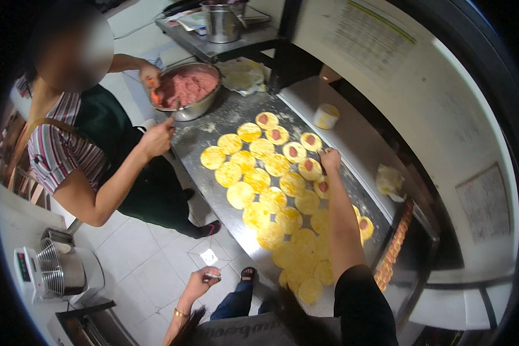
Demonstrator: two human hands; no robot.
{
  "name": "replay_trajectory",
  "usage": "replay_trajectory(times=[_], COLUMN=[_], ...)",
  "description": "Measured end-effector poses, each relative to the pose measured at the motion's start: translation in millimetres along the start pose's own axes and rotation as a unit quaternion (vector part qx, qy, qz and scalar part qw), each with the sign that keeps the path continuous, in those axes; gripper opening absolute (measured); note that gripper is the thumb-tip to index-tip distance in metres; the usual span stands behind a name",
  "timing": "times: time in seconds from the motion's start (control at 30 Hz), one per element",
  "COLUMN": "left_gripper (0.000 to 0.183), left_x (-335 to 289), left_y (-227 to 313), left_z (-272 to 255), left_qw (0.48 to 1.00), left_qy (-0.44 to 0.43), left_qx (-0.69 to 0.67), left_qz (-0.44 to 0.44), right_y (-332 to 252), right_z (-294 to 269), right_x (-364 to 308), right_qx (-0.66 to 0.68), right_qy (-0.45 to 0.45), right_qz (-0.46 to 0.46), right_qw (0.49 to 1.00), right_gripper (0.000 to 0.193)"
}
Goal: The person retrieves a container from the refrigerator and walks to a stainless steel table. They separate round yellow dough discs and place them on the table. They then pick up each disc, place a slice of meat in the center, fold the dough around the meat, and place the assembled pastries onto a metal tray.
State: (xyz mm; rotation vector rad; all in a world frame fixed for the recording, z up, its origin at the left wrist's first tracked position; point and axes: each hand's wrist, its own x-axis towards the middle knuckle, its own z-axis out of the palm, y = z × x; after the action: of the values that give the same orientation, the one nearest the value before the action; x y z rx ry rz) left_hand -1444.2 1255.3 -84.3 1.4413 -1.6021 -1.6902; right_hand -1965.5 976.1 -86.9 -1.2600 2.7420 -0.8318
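Note:
Many flat yellow dough rounds (238, 195) cover the steel worktable (185, 138), overlapping in a pile at the near end. Along the far and right side, several rounds carry a small lump of pink filling (294, 152). My right hand (330, 160) reaches over the right edge of these rounds, its fingers closed just beside two filled ones; whatever is in them is hidden. Low and to the left, off the table, my left hand (202, 281) curls around something small, pale and pinkish that I cannot make out.
Across the table's left corner, a person in a green apron works at a metal bowl (205, 107) of pink filling. A white tub (326, 116) and crumpled plastic (390, 180) sit along the right ledge. A white machine (29, 277) stands lower left.

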Motion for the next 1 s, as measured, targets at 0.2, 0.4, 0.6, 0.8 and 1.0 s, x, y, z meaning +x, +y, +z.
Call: replay_trajectory(times=[0.2,0.4,0.6,0.8,1.0], left_gripper=[0.019,0.019,0.022,0.033,0.031], left_x=[-22,0,62,97,43], left_y=[-23,-14,47,137,146], left_z=[-26,-26,27,150,213], left_qw=[0.998,0.999,0.994,0.94,0.924], left_qy=[0.052,0.037,-0.066,-0.184,-0.304], left_qx=[0.014,0.02,-0.016,-0.277,-0.233], left_qz=[-0.043,0.006,0.088,0.082,-0.002], right_y=[-13,-8,29,61,100], right_z=[51,36,-45,-168,-239], right_x=[28,21,-38,-194,-386], right_qx=[0.075,0.542,0.735,0.791,0.738], right_qy=[0.001,-0.076,-0.133,-0.235,-0.167], right_qz=[0.052,0.187,0.162,0.092,0.215], right_qw=[0.996,0.816,0.645,0.557,0.618], right_gripper=[0.035,0.026,0.013,0.017,0.024])
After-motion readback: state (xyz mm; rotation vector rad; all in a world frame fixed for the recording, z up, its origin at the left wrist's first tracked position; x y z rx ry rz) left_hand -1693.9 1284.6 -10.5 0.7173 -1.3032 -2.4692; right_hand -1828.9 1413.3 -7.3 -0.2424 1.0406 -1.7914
